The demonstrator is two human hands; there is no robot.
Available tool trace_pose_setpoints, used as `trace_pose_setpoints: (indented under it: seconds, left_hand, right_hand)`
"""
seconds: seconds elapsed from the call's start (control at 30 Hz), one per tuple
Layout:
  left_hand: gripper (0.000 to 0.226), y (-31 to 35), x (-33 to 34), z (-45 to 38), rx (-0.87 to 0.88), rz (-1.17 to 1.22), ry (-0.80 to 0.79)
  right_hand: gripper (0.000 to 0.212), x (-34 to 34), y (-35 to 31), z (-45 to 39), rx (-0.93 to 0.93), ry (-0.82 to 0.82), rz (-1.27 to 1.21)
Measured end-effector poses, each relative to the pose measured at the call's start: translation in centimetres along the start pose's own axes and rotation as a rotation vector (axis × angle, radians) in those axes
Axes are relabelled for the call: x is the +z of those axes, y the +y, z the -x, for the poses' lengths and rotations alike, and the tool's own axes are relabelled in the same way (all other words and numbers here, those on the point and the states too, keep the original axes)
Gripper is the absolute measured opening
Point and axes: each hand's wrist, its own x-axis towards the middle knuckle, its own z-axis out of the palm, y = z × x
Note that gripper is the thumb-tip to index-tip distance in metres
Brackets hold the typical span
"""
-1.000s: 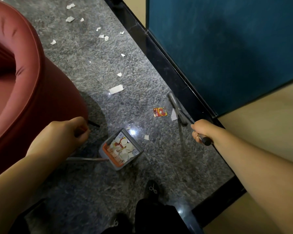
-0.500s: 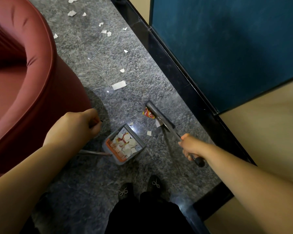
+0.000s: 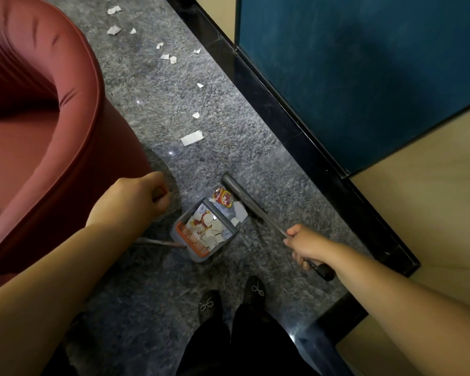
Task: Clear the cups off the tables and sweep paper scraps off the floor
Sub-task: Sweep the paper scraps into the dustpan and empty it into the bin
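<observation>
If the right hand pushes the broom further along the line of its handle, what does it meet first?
Probably the red wrapper and white scraps at the dustpan mouth, just ahead of the broom head held by the right hand; depth is unclear.

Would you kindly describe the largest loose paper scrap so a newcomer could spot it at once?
Start at the red armchair; on the grey floor beside it, beyond the dustpan, lies the largest scrap. It is a long white rectangle, while its neighbours are tiny torn bits.
</observation>
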Motion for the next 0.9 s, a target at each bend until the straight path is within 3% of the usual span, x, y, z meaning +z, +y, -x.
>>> trace_pose_setpoints:
  seconds: [0.23,0.43,0.9]
  left_hand:
    - [0.013,-1.8,-1.2,1.2,0.008,0.012,-0.012]
    - [0.013,-2.0,-0.9,0.8,0.052,-0.044,-0.007]
    - [0.012,-3.3,0.1,2.8,0.036,-0.048,-0.015]
  right_hand:
    - [0.035,0.8,-2.3,-1.3,-0.003,-0.003,0.1]
    - [0.04,2.5,-3.7,-0.7,-0.009,-0.121,0.312]
    - [0.031,7.6,-1.9,3.4,-0.014,-0.244,0.127]
